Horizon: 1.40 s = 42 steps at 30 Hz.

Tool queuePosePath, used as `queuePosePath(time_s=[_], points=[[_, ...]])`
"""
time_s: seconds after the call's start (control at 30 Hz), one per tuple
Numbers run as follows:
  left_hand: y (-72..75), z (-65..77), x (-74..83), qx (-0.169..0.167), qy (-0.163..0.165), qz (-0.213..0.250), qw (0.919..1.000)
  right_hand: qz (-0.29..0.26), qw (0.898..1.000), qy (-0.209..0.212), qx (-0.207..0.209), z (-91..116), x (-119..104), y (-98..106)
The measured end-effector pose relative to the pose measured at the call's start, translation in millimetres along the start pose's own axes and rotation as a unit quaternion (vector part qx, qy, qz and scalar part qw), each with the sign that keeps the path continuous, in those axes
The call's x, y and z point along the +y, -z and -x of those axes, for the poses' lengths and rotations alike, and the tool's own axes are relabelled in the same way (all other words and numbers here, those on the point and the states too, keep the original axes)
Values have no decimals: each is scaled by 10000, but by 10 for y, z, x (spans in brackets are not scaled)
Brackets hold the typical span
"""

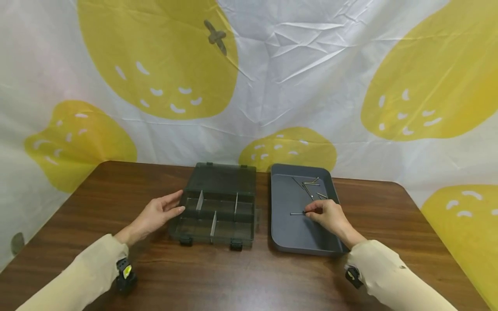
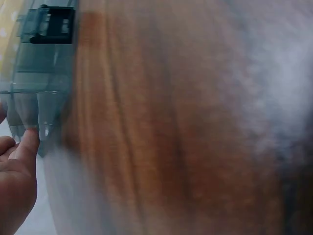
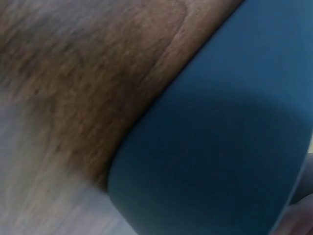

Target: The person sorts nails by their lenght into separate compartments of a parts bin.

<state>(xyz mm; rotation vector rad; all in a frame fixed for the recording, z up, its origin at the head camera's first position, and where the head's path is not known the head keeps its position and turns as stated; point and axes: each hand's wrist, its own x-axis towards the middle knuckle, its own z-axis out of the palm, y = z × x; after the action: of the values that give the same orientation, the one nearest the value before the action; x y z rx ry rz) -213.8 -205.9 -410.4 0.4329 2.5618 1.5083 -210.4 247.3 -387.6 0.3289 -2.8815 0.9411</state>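
Observation:
My left hand (image 1: 157,212) rests at the left side of a dark see-through compartment box (image 1: 233,229), its fingers lightly bent along the wall. The left wrist view catches the same hand (image 2: 19,176) beside the box's clear side and a black latch (image 2: 55,24). The box's lid (image 1: 221,178) is tipped back, and pale dividers split the inside. Over a grey tray (image 1: 288,239), my right hand (image 1: 328,214) pinches one end of a thin metal rod with a small head (image 1: 297,214). In the right wrist view the tray's wall (image 3: 210,147) hides most of that hand.
Several similar thin metal rods (image 1: 307,186) lie loose toward the tray's back right. Box and tray stand side by side on a brown wooden table (image 1: 249,276). Behind the table hangs a white cloth (image 1: 303,95) with yellow fruit shapes.

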Motion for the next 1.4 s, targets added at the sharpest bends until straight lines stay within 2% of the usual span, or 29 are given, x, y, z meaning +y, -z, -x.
queuePosePath(time_s=[0.33, 0.6, 0.87, 1.4], points=[[-32, 18, -34, 59, 50, 100, 9999, 351, 9994, -29, 49, -33, 22, -72], [-58, 32, -40, 80, 151, 220, 9996, 414, 9991, -6, 117, -27, 39, -97], [-61, 28, -44, 71, 193, 275, 9994, 561, 9982, 197, 123, -38, 63, -118], [-64, 37, -42, 78, 204, 334, 9992, 668, 9975, 174, 119, -38, 66, -143]])
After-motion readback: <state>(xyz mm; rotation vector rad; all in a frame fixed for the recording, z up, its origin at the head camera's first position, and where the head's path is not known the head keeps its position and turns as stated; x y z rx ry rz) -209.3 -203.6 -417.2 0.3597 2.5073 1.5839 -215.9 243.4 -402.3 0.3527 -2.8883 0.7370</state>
